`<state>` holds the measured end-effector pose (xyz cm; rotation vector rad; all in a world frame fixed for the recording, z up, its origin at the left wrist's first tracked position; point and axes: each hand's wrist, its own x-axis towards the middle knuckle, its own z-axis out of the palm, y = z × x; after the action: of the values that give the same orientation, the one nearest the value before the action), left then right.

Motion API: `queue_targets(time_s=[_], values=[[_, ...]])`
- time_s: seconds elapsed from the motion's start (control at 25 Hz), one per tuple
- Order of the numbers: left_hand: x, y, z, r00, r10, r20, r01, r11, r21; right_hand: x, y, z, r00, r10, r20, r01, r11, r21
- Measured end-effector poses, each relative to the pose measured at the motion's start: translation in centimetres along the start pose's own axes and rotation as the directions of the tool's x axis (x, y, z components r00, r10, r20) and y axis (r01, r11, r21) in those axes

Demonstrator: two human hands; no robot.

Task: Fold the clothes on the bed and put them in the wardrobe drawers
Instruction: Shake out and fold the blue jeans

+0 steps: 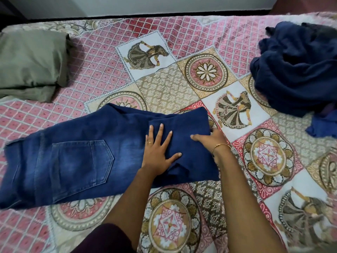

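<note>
Jeans in blue denim lay across the near half of the bed, and we saw them folded lengthwise, the waist end with a back pocket to our left and the leg end doubled back over itself to the right. Nearest to us, two bare forearms reached in from the bottom edge, a dark maroon sleeve showing on the left one. We found the left hand pressed flat on the folded leg part, its fingers spread and straight, a ring on one finger. Just beside it the right hand, with a thin gold bangle at the wrist, gripped the right edge of the fold, thumb on top of the cloth and fingers tucked under it. Beneath everything, the bed carried a patterned bedspread of pink lattice squares, round medallions and dancer panels. Farther off to the left, we saw a folded olive-green garment lying near the edge of the bed, well apart from the jeans. Far to the right, a crumpled heap of navy clothes sat on the bedspread, with a smaller blue piece poking out at its near side.
</note>
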<state>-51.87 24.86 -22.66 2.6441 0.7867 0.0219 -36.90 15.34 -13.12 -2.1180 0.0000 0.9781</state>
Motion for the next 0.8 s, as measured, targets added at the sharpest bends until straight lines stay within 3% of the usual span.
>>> queue_targets(time_s=[0.08,0.16,0.2,0.28,0.36,0.44,0.56,0.64,0.72,0.8], values=[[0.3,-0.2,-0.7,0.999,-0.021,0.044,0.029,0.983,-0.180,-2.8,-2.0,1.2,0.986,-0.052,0.157,0.042,0.997,0.062],[0.4,-0.7,-3.1,0.987,-0.091,0.135,0.147,0.847,-0.510,-5.6,-3.8,4.1,0.977,-0.124,0.176,0.123,0.992,0.017],[0.5,-1.2,-5.0,0.965,-0.161,0.209,0.261,0.692,-0.673,-6.6,-4.6,5.9,0.974,-0.155,0.168,0.157,0.988,0.001],[-0.8,-2.4,-9.4,0.886,-0.277,0.373,0.456,0.367,-0.811,-8.3,-6.0,9.9,0.968,-0.185,0.169,0.187,0.982,0.000],[-2.7,-3.9,-13.3,0.854,-0.322,0.408,0.452,0.074,-0.889,-9.8,-7.0,13.9,0.962,-0.202,0.184,0.207,0.978,-0.011],[-4.3,-6.0,-15.1,0.865,-0.335,0.373,0.339,-0.159,-0.927,-10.8,-7.4,17.7,0.951,-0.184,0.251,0.190,0.982,-0.001],[-6.3,-10.8,-15.5,0.856,-0.377,0.353,0.326,-0.134,-0.936,-11.5,-7.3,22.6,0.926,-0.160,0.342,0.169,0.986,0.002],[-7.1,-13.8,-14.6,0.827,-0.411,0.383,0.402,-0.044,-0.915,-10.3,-5.8,24.0,0.946,-0.281,0.160,0.320,0.891,-0.323],[-7.8,-15.8,-12.7,0.823,-0.465,0.327,0.455,0.196,-0.869,-9.3,-3.5,23.8,0.914,-0.405,-0.006,0.298,0.682,-0.668],[-8.1,-16.0,-11.3,0.836,-0.511,0.199,0.461,0.458,-0.760,-8.3,-0.9,23.7,0.914,-0.406,0.021,0.264,0.554,-0.789]])
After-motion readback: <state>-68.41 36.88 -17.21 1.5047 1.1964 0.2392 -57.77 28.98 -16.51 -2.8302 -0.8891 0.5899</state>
